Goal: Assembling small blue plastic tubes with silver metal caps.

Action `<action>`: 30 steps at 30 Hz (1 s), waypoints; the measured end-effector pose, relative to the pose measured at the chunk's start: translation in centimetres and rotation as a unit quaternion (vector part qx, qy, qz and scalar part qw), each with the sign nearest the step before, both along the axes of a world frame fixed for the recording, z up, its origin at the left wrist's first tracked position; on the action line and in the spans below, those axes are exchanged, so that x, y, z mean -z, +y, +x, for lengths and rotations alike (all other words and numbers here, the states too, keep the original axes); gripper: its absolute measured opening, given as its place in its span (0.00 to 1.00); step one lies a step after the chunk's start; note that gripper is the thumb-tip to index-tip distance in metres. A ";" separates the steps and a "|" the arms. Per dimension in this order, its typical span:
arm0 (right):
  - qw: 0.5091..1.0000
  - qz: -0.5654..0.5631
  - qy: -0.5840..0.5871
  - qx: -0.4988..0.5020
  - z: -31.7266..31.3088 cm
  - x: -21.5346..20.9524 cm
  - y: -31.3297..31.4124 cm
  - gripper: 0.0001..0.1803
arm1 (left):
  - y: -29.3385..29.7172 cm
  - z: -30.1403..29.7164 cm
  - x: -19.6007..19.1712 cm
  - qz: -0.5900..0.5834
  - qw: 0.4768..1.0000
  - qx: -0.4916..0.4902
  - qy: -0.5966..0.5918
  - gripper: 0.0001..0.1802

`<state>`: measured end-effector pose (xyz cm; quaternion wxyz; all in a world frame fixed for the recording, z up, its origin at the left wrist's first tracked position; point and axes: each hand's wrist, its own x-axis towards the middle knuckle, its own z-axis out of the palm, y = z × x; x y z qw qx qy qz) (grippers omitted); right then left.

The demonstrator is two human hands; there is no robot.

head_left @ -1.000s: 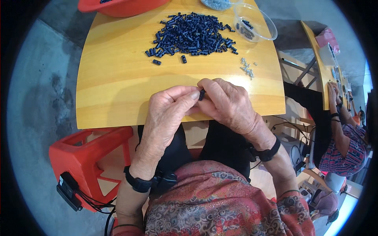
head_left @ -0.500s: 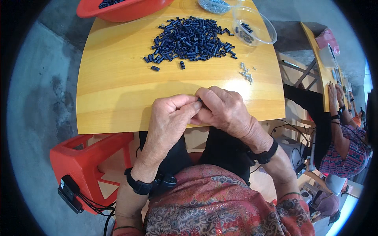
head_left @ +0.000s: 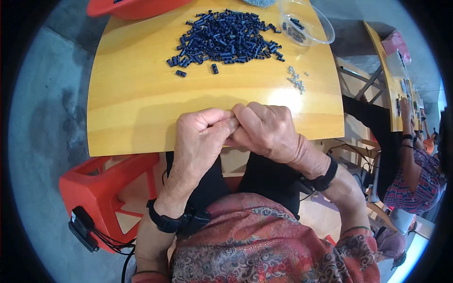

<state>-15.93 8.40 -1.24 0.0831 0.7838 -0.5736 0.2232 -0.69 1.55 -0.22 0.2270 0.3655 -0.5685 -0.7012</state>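
My left hand (head_left: 200, 134) and my right hand (head_left: 266, 129) meet above the table's near edge. Both are closed, thumbs and fingertips pinched together. What sits between them is covered by the fingers now; a small dark piece showed there a moment ago. Beyond them spreads a heap of short dark-blue or black plastic tubes with holes (head_left: 226, 37). Two loose tubes, one on the left (head_left: 181, 73) and one on the right (head_left: 215, 69), lie just in front of the heap. Small silver screws (head_left: 296, 81) are scattered to the right.
A clear plastic tub (head_left: 325, 30) with a few tubes stands at the far right of the yellow table (head_left: 127, 122). The red basin (head_left: 141, 10) is at the far left. A red stool (head_left: 99, 193) stands below left. Another person (head_left: 409, 177) works at a table on the right.
My hands stay pinched together, and the dark piece between the fingertips has gone out of sight. The view has shifted slightly, so the table's contents sit a little higher.
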 end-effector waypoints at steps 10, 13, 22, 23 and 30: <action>0.995 0.022 -0.094 0.020 0.4 -0.3 0.3 0.14 | -0.2 -0.1 -0.8 0.051 0.998 -0.002 0.029 0.09; 0.972 0.034 -0.226 0.056 0.8 -0.9 0.6 0.17 | -0.2 0.1 -0.7 0.065 0.997 0.017 0.047 0.11; 0.930 0.113 -0.338 0.085 0.4 -0.6 0.5 0.18 | -0.2 0.2 -0.5 0.031 0.998 0.013 0.047 0.12; 0.948 0.088 -0.297 0.069 0.4 -0.6 0.4 0.17 | -0.2 0.1 -0.5 0.032 0.998 0.010 0.044 0.12; 0.978 0.017 -0.205 0.036 0.6 -0.6 0.4 0.16 | -0.1 -0.3 -0.6 0.042 0.999 0.003 0.034 0.09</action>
